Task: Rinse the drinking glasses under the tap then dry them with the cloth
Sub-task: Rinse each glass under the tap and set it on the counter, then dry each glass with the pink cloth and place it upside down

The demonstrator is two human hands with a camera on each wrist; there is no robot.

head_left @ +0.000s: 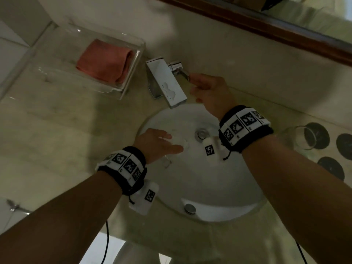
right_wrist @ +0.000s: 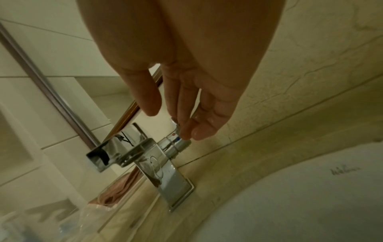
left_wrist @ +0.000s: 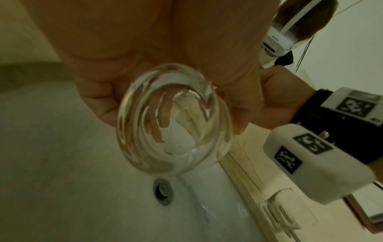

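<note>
My left hand [head_left: 167, 143] is low over the white sink basin [head_left: 219, 187] and grips a clear drinking glass [left_wrist: 172, 122], fingers and thumb curled round its wall. The glass is tilted, its thick base towards the wrist camera. My right hand [head_left: 202, 86] reaches to the chrome tap [head_left: 165, 80]. Its straight fingertips [right_wrist: 194, 131] rest on the side lever [right_wrist: 178, 139], the thumb held apart. A second clear glass [head_left: 299, 138] stands on the counter right of the basin. A folded pink cloth [head_left: 104, 61] lies in a clear tray [head_left: 131, 80] left of the tap.
The drain [head_left: 201, 134] sits mid-basin, below the spout. Round black coasters [head_left: 331, 166] lie at the right, past the second glass. A wood-framed mirror [head_left: 285, 29] runs along the back wall. Pale stone counter [head_left: 66, 130] spreads left of the basin.
</note>
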